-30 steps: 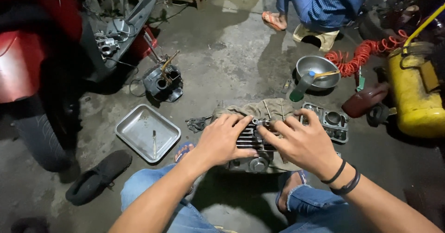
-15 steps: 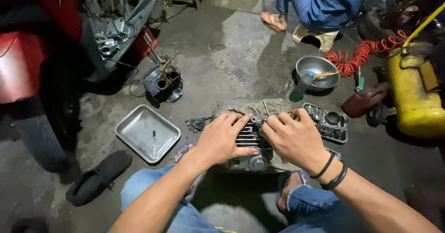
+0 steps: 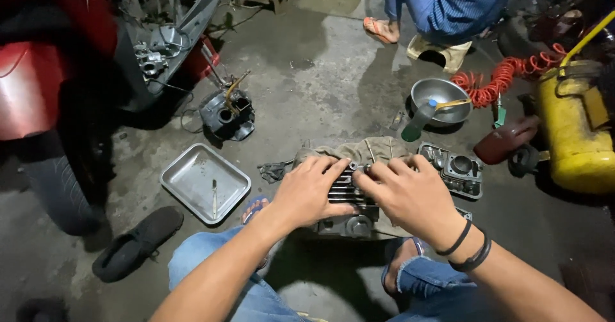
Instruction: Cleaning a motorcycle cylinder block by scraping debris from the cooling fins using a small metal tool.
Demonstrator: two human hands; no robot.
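Note:
A finned metal engine cylinder (image 3: 344,192) sits on the concrete floor between my knees, on a dirty rag (image 3: 359,150). My left hand (image 3: 311,190) lies across its left side with fingers curled over the fins. My right hand (image 3: 403,194), with two black bands at the wrist, grips the right side, fingertips meeting the left hand's at the top. Thin metal studs (image 3: 370,150) stick up just beyond the fingers. An engine casing part (image 3: 349,226) shows below the hands.
A metal tray (image 3: 205,182) holding a small tool lies left. A cylinder head (image 3: 456,169) rests right, a steel bowl (image 3: 441,98) and green bottle (image 3: 418,121) behind. Yellow tank (image 3: 576,130), orange coiled hose (image 3: 500,78), red motorbike (image 3: 45,85), black sandal (image 3: 138,242), another person seated (image 3: 442,8).
My right hand has slid left over the cylinder, so its fingers now meet the left hand's. The left hand has barely shifted.

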